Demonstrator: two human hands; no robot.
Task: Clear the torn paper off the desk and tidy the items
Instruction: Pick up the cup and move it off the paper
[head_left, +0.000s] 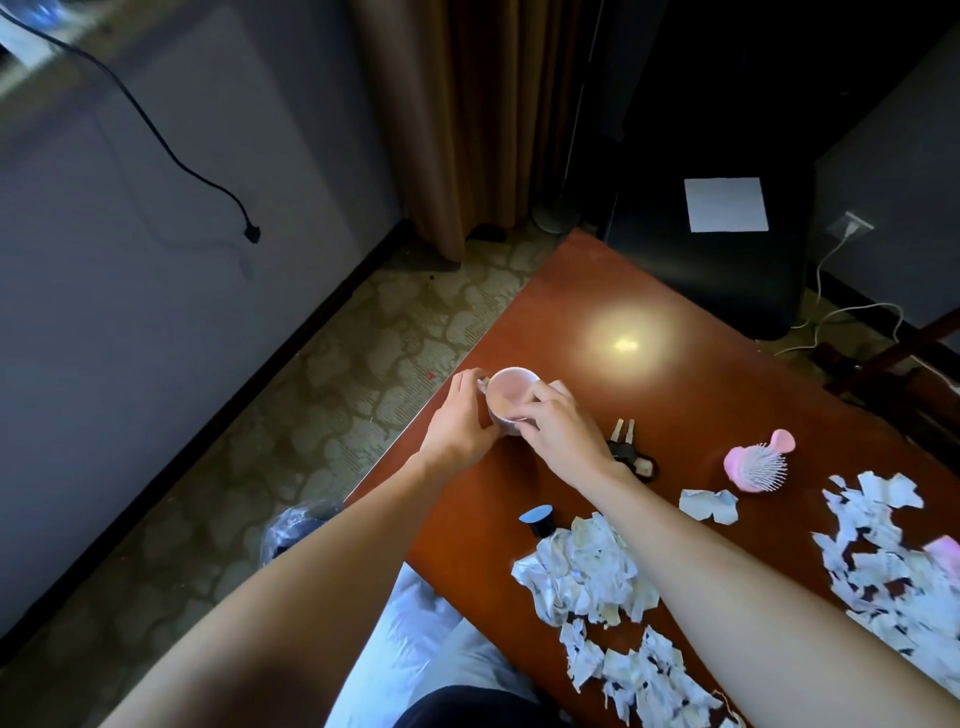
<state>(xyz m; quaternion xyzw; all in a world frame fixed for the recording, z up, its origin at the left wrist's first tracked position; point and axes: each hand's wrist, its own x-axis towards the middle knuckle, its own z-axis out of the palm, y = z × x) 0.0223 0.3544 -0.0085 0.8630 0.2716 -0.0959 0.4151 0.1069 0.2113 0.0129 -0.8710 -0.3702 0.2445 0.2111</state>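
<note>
1. Both hands are closing on the cup near the table left edge: left hand wrapping its left side by what may be the handle, right hand pinching the right rim.
2. The cup is standing upright, its mouth facing up, so its axis is vertical.
3. The paper is lying in loose heaps toward the near right, well apart from either grip and nearer the right arm.
4. The heaps are spreading mostly along the near edge; a bag seems to be sitting on the floor, left.
</note>
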